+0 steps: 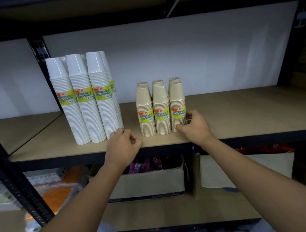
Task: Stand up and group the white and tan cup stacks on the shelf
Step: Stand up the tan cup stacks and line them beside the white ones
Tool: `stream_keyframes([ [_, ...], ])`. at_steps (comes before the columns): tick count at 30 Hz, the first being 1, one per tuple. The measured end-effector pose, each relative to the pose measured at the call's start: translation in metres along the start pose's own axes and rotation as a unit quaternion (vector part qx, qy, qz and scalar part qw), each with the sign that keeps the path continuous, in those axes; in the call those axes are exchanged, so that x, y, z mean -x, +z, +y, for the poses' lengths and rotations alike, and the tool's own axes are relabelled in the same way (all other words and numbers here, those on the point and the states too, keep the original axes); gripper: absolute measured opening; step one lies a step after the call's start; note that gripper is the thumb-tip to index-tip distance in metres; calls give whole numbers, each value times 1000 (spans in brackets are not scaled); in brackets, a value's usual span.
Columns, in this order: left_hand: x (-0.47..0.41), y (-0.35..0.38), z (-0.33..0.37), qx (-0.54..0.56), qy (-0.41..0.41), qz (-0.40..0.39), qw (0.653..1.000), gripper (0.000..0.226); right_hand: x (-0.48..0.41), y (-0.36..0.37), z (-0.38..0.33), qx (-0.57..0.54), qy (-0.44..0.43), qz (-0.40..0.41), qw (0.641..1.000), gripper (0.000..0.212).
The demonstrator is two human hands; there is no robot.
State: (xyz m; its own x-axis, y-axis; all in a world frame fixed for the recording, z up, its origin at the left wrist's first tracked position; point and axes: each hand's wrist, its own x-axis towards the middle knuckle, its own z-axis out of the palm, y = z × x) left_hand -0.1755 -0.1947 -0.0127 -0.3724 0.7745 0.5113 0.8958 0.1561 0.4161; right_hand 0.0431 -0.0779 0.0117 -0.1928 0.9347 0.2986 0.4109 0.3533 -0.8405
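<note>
Several tall white cup stacks (86,103) stand upright in a tight group at the left of the wooden shelf (240,112), each with a green label. Several shorter tan cup stacks (161,109) stand upright in two rows at the shelf's middle. My right hand (194,127) touches the base of the rightmost front tan stack, thumb in front and fingers at its right side. My left hand (122,146) rests loosely curled on the shelf's front edge, between the white group and the tan group, holding nothing.
A black metal upright (15,176) runs diagonally at the left. Below the shelf sit cardboard boxes (147,183) with purple packets, another box at the right, and orange and white packs at the left. A white back panel closes the shelf behind.
</note>
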Motion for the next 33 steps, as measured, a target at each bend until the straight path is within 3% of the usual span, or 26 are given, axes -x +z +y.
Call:
stream_keyframes([
  [3,-1,-1,0,1,-6,-9,1000,12,0,-2,-2,-19,6,-5,1000,64],
  [8,-2,1,-1,1,-3,-4,1000,13,0,-3,-2,-14,-1,-9,1000,54],
  [15,-2,-3,0,3,-2,-22,1000,13,2,-4,-2,-59,13,13,998,67],
  [19,0,-16,2,31,0,-45,999,12,10,-5,-12,-86,-16,77,993,43],
  [23,5,-36,-2,27,-1,-10,1000,13,21,2,-47,-117,-57,117,985,20],
  [27,7,-60,-22,14,-9,36,999,16,42,27,-94,-163,-111,79,977,9],
  [33,12,-91,-75,-32,-56,86,994,19,62,90,-127,-163,-141,-6,976,9],
])
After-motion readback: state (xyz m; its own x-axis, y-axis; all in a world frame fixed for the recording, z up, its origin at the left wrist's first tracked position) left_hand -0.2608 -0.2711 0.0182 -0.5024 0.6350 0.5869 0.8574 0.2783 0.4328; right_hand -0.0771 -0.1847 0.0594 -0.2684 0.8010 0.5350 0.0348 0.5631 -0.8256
